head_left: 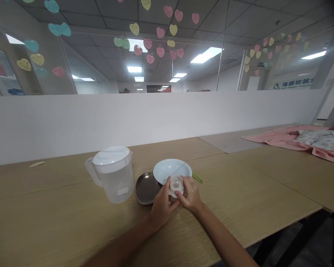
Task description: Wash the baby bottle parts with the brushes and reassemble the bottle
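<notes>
Both my hands are wrapped round a small baby bottle (176, 182) with a clear domed cap and a white collar, upright in front of the bowl. My left hand (161, 203) grips its left side, and my right hand (191, 193) closes on the collar from the right, thumb across the front. Most of the bottle's body is hidden by my fingers. Just behind, a white bowl (167, 168) has a thin rod lying across it. A green handle (197, 178) sticks out at the bowl's right; whether it joins the rod I cannot tell.
A lidded clear plastic pitcher (117, 185) stands at the left, beside a dark metal tray (146, 191) partly under the bowl. Far right lies a pink blanket (269, 138) with a patterned white cloth on it. A low white wall (100, 118) bounds the wooden table (253, 189) behind.
</notes>
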A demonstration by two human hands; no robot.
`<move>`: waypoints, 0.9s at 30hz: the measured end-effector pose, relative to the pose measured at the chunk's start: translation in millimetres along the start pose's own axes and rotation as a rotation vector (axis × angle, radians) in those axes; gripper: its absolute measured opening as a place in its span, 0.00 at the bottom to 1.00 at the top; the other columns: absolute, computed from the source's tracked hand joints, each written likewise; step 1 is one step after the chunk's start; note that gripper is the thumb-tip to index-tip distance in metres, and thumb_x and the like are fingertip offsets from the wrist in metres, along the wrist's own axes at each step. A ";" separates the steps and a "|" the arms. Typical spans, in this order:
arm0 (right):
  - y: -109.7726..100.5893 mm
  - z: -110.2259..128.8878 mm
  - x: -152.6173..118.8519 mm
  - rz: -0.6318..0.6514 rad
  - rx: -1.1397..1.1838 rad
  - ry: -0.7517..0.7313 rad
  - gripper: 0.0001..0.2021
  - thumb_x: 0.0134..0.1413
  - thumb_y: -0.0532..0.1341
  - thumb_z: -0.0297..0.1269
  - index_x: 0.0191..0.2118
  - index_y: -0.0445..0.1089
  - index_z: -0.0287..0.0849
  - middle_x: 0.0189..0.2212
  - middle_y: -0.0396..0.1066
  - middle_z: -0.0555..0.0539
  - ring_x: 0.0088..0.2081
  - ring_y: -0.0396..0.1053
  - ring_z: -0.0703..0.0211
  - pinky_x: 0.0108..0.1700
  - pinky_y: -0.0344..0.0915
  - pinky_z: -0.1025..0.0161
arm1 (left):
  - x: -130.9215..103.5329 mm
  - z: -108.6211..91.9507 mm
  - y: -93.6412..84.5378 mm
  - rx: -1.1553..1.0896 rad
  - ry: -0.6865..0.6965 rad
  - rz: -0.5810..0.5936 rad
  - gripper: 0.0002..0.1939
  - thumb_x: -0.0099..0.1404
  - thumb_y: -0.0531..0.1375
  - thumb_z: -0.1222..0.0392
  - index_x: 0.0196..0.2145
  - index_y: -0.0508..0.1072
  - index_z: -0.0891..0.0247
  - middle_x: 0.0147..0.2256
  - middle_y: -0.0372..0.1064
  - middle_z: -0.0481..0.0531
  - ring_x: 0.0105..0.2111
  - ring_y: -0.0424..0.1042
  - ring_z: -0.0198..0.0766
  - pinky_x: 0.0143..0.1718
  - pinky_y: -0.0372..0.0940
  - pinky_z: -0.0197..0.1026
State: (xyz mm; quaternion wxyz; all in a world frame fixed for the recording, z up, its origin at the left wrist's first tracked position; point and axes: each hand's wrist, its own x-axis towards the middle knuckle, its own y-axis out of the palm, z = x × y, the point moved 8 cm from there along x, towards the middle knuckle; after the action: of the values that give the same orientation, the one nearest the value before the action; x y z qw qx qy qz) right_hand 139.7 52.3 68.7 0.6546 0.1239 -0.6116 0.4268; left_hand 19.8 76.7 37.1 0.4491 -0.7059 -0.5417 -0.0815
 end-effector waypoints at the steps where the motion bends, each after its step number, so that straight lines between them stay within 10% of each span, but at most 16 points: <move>1: 0.9 0.0 -1.2 -0.005 -0.001 -0.005 0.21 0.55 0.52 0.50 0.45 0.63 0.37 0.33 0.70 0.42 0.33 0.67 0.52 0.35 0.63 0.56 | -1.0 -2.1 0.8 0.011 0.031 0.010 0.39 0.60 0.59 0.57 0.64 0.45 0.62 0.56 0.61 0.62 0.54 0.64 0.46 0.53 0.62 0.49; 27: 13.0 -10.6 -5.7 0.082 -0.027 0.083 0.19 0.61 0.43 0.50 0.36 0.61 0.41 0.21 0.68 0.48 0.23 0.66 0.57 0.25 0.57 0.64 | -3.7 -1.8 6.0 0.076 0.081 0.063 0.41 0.63 0.58 0.51 0.65 0.39 0.60 0.59 0.57 0.64 0.57 0.62 0.49 0.52 0.64 0.51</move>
State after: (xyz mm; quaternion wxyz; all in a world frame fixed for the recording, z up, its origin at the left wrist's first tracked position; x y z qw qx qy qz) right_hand 138.5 65.1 56.5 0.6628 0.0721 -0.5942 0.4500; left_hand 24.0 72.8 32.7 0.4997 -0.7009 -0.5034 -0.0753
